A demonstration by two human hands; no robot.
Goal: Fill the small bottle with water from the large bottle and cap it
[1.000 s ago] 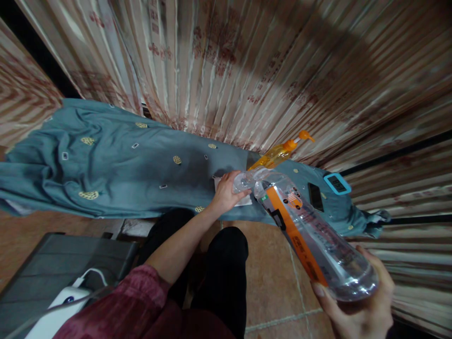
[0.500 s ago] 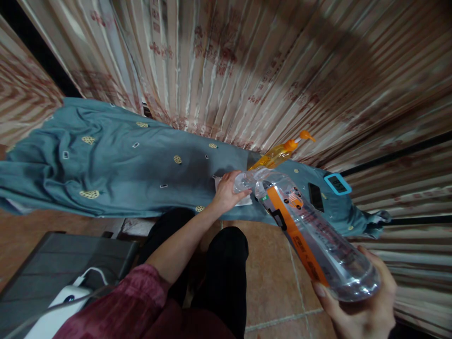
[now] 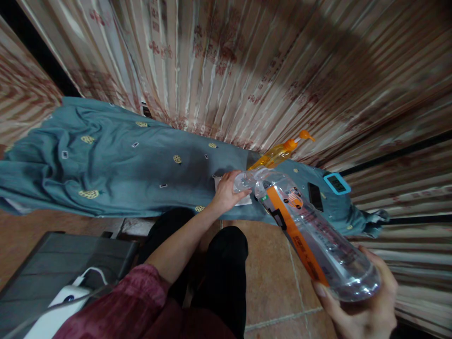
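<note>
My right hand [image 3: 367,301] grips the base of a large clear plastic bottle [image 3: 318,235] with an orange and silver label. The bottle is tilted, its neck pointing down and left toward my left hand. My left hand [image 3: 228,190] is closed around a small clear container [image 3: 243,180], which meets the neck of the large bottle. Whether any liquid passes between them I cannot tell. Part of a white paper [image 3: 243,200] shows on the cloth beneath my left hand. Just behind the small container stands a pump bottle [image 3: 277,154] of yellow-orange liquid with an orange pump head.
A grey-green cloth with pineapple prints [image 3: 123,160] covers the long table. On its right lie a dark phone [image 3: 315,197] and a blue-framed digital clock [image 3: 337,183]. Pleated curtains [image 3: 212,61] hang behind. At lower left, a white power bank [image 3: 63,306] rests on a grey stool [image 3: 70,259].
Almost nothing differs. The large bottle's base and my right hand have shifted very slightly to the right, while my left hand stays in place.
</note>
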